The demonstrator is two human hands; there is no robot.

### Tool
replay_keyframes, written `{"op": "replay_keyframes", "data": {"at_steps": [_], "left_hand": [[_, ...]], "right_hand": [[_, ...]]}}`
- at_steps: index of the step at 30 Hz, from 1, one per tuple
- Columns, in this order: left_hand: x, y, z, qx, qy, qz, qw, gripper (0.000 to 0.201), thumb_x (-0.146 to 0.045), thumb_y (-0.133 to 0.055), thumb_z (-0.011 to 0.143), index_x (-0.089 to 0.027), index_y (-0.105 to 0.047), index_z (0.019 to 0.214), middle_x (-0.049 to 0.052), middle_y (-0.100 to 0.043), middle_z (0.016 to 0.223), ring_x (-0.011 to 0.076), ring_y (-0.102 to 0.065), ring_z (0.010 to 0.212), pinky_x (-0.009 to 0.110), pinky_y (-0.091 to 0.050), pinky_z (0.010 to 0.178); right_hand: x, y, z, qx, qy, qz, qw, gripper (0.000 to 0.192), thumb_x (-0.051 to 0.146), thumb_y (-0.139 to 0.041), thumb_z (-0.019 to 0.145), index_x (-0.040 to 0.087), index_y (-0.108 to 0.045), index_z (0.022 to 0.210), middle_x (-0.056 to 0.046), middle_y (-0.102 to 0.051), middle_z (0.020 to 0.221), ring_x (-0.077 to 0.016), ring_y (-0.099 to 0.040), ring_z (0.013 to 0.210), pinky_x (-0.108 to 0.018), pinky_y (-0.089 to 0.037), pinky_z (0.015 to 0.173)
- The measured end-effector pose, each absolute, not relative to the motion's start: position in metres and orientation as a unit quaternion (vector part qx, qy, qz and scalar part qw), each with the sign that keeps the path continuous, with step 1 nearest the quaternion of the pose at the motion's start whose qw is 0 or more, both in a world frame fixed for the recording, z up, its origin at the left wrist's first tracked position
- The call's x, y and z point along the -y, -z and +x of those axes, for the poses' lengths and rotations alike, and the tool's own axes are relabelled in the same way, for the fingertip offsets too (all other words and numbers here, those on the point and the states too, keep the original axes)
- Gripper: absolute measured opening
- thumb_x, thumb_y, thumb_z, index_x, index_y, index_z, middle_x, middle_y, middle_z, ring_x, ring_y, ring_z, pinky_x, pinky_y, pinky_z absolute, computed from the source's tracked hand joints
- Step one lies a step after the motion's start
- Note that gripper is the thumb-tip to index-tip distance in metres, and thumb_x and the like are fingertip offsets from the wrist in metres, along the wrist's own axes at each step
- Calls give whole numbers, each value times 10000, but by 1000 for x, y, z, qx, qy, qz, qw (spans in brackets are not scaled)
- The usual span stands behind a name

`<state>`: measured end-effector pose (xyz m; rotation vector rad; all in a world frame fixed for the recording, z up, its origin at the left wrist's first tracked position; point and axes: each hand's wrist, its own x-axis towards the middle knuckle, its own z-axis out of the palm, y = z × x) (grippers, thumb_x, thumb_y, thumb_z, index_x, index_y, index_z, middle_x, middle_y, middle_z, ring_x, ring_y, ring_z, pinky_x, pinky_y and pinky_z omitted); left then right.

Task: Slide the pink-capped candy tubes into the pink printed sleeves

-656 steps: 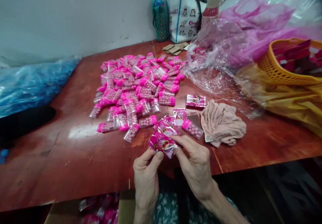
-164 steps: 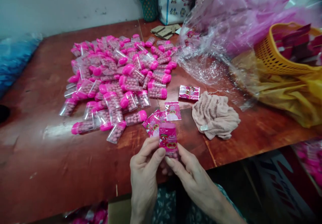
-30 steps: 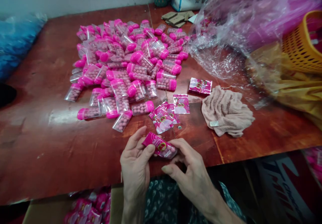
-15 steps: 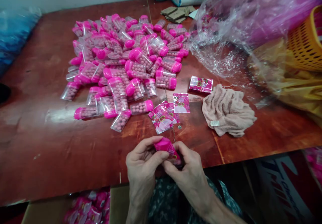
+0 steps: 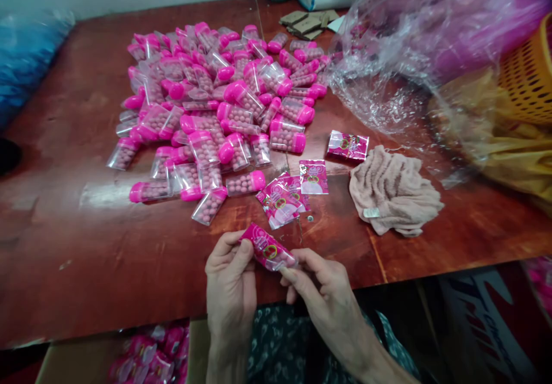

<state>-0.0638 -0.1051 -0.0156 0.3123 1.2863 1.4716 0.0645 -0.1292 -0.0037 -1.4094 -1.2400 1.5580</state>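
Head view: left hand (image 5: 230, 283) and right hand (image 5: 321, 295) pinching opposite ends of a labelled pink container (image 5: 268, 249), held over the near table (image 5: 86, 252) edge. Just beyond, loose pink labels (image 5: 282, 200); farther left, heap of capped containers (image 5: 215, 102). At right, beige cloth (image 5: 394, 191), crumpled plastic bag (image 5: 397, 56).

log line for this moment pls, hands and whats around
left hand: grip on wrapped candy tube | right hand: grip on its other end | near: loose labels, candy tube pile, cloth
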Motion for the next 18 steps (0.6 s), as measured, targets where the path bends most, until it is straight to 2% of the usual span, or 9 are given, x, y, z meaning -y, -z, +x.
{"op": "replay_keyframes", "data": {"at_steps": [4,8,10,14,18], "left_hand": [[104,16,-68,-520,-600,106,599,209,-271,-789,554,-178,-648,677,5,-666,646,115,-598,566,207,-484,549],[105,14,-61,-500,-594,98,623,329,-366,-768,565,-173,-661,808,22,-670,670,137,-604,584,225,-486,539],[106,12,-55,-498,-573,123,639,380,-336,-791,520,-158,-665,831,36,-676,666,147,-603,567,233,-484,524],[110,11,-48,-542,-548,164,616,245,-118,-777,502,-149,-677,724,21,-683,639,114,-590,537,205,-475,547],[111,12,-50,-555,-550,157,604,121,-144,-756,557,-138,-667,639,15,-661,573,96,-567,513,188,-452,535]], "right_hand": [[131,2,62,488,-593,-533,355,134,239,-462,879,163,-566,842,22,-582,627,-76,-543,476,-177,-407,489],[130,3,61,429,-646,-514,366,202,306,-442,893,161,-549,803,16,-586,631,-76,-547,455,-181,-404,462],[128,4,61,385,-673,-508,376,234,337,-435,894,156,-545,795,13,-585,630,-75,-544,441,-185,-400,449],[125,7,63,333,-696,-501,393,246,366,-455,882,148,-546,814,17,-572,623,-72,-535,423,-188,-399,435],[125,8,64,352,-680,-513,387,220,351,-478,874,158,-555,803,21,-573,614,-69,-527,426,-188,-397,443]]}}
